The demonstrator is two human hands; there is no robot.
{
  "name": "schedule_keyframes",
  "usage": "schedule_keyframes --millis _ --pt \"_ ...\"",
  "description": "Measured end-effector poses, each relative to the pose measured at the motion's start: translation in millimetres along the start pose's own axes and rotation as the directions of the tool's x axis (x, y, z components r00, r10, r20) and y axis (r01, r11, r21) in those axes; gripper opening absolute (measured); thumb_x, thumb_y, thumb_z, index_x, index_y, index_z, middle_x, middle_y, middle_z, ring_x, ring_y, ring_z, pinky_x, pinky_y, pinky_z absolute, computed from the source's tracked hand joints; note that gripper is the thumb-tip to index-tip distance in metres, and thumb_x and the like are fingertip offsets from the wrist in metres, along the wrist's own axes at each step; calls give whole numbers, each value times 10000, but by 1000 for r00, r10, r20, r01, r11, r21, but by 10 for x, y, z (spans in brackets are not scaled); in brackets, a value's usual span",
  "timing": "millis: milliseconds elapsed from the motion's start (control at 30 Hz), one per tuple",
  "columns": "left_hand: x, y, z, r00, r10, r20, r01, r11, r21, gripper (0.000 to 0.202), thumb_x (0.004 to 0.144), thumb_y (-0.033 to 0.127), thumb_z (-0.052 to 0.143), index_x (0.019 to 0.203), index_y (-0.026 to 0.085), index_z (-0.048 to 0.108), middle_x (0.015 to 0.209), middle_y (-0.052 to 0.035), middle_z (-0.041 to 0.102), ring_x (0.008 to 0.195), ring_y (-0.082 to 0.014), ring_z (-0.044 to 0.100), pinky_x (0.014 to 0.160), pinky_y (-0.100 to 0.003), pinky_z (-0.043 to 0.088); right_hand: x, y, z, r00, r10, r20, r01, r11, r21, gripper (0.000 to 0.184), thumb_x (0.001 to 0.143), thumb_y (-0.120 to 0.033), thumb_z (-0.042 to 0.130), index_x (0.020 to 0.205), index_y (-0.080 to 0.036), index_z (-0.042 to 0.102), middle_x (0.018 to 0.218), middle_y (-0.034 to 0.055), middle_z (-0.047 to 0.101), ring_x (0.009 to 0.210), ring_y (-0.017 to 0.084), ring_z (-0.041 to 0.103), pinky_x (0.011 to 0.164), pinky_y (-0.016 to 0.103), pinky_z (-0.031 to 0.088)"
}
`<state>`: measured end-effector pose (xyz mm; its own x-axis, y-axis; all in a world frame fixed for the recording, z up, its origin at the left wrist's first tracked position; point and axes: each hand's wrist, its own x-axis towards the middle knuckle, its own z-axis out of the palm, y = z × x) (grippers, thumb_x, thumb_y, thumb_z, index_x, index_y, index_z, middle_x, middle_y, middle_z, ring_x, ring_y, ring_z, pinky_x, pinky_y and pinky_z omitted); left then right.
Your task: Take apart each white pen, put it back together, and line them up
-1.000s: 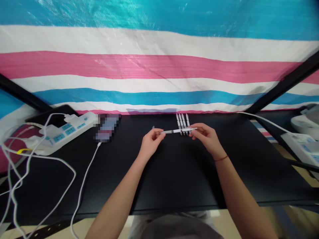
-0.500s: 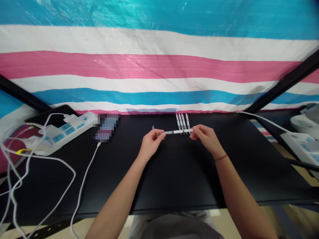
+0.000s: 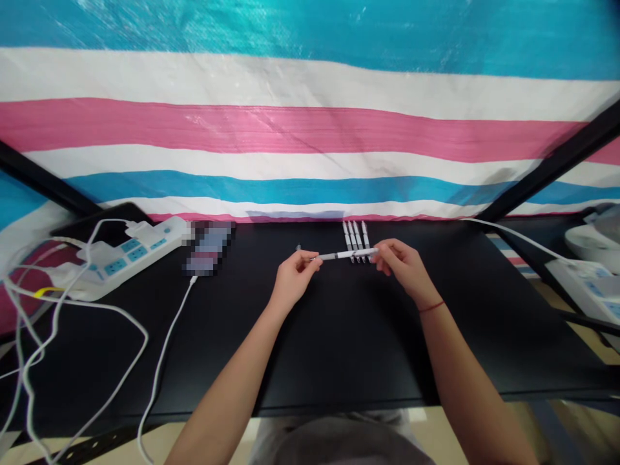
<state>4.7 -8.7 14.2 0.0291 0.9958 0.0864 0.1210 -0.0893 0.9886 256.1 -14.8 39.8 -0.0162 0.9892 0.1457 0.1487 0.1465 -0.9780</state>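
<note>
hidden: pixelated object (image 3: 208,248) unreadable | white grey-banded pen (image 3: 341,255) above row of pens (image 3: 356,239) | left hand (image 3: 294,279), right hand (image 3: 403,268): fingers pinching pen

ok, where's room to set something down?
Bare desk below the left hand and right hand, between the forearms, and right of the row of pens. Crowded: around the held pen, and the left end with power strip, phone, cables.

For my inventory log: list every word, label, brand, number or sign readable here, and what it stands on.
No text can be read with certainty.
On the white pen held between the hands: any print is too small to read.
On the four white pens on the desk: any print is too small to read.
On the white power strip: nothing legible.
On the pixelated device: blurred out, unreadable.
</note>
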Motion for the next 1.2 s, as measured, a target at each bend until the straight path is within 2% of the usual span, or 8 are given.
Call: schedule_keyframes --millis 100,300,500,700,800,900,1133,1200 --pt "3 -6 -10 1000 11 -7 -11 1000 15 254 764 349 680 945 171 681 736 -30 681 726 -163 656 739 -312 513 -10 -5 -10 1000 14 19 -15 998 64 259 838 -425 627 964 -203 590 723 22 669 497 96 482 414 211 323" --pt "27 -54 -17 1000 11 20 -10 999 -46 298 780 374 664 998 172 676 833 -55 712 779 -174 671 780 -329 518 -16 -21 -18 1000 13 -7 -14 997 -72 318 868 -450 574 721 -170 597 652 30 630 528 96 485 447 213 344" --pt "30 -49 -10 1000 -9 26 11 997 -81 320 778 380 667 1016 166 667 882 -69 721 784 -170 675 802 -341 523 -2 5 -22 1000 -3 11 2 992 128 271 818 -419 646 979 -207 595 818 50 687 558 114 518 404 209 297" --pt "9 -29 -5 1000 -9 27 11 998 -62 305 774 385 670 992 171 674 863 -64 719 783 -172 675 784 -325 523 -12 -15 5 1000 -5 0 5 1000 -18 320 881 -466 543 744 -179 586 692 44 627 564 116 511 435 225 338" --pt "9 -23 -5 1000 -10 20 11 998 -65 304 777 381 669 998 172 668 870 -63 719 791 -171 675 786 -320 522 -10 -8 11 1000 -4 -10 4 998 58 263 853 -445 592 941 -197 588 787 47 662 561 112 513 423 217 326" --pt "10 -15 -5 1000 -6 18 7 998 -57 300 782 382 664 996 170 666 863 -63 718 797 -172 675 795 -323 520 -4 12 0 1000 -6 2 6 996 86 333 817 -405 648 1080 -219 564 863 44 673 570 109 520 428 214 336" --pt "15 -10 -6 1000 9 29 -7 998 -63 307 785 386 658 995 162 660 875 -70 719 786 -173 675 795 -335 524 -11 -8 14 1000 -3 10 3 1000 22 264 863 -438 583 798 -183 595 695 21 617 542 101 497 435 215 333" --pt "17 -12 -6 1000 9 28 -7 998 -61 307 783 386 660 993 162 658 877 -71 719 790 -174 676 796 -337 526 -13 -19 24 1000 -5 1 5 999 39 264 861 -453 582 841 -189 591 698 23 627 539 105 503 427 216 330"
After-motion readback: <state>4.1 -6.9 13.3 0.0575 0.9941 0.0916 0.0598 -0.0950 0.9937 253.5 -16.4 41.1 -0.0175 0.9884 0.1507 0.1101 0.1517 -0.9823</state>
